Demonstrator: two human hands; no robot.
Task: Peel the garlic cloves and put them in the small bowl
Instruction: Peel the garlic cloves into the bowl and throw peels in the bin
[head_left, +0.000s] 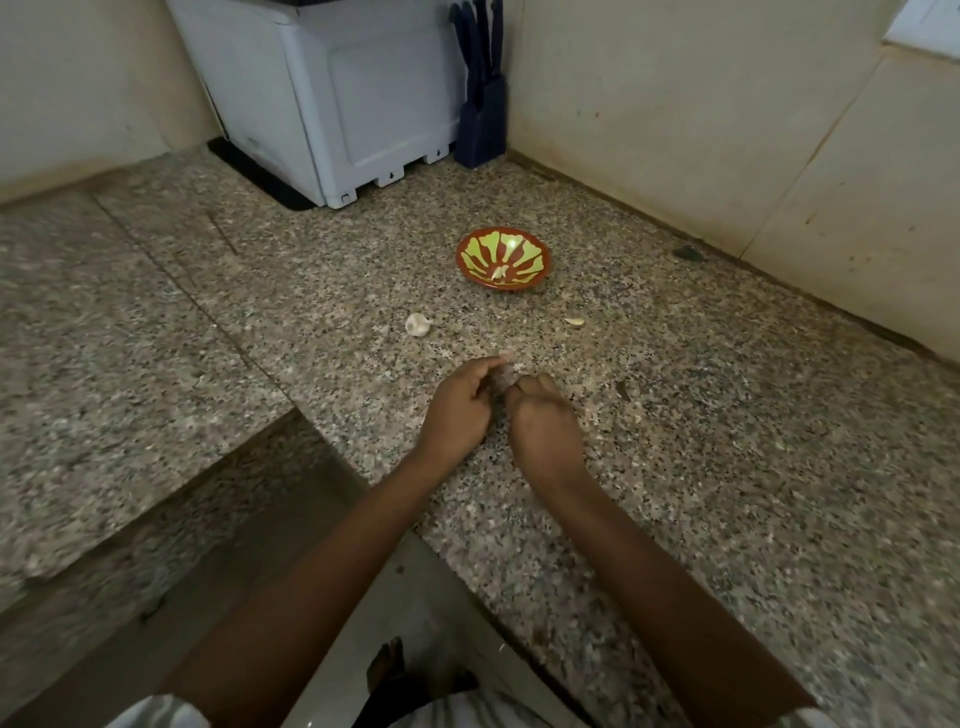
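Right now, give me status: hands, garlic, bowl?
Both hands: left, right, pinching one clove. Small bowl holds a clove. Garlic head waits on counter. Nothing blocking.

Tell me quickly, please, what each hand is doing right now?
Left hand: closed on the clove.
Right hand: closed on the same clove.
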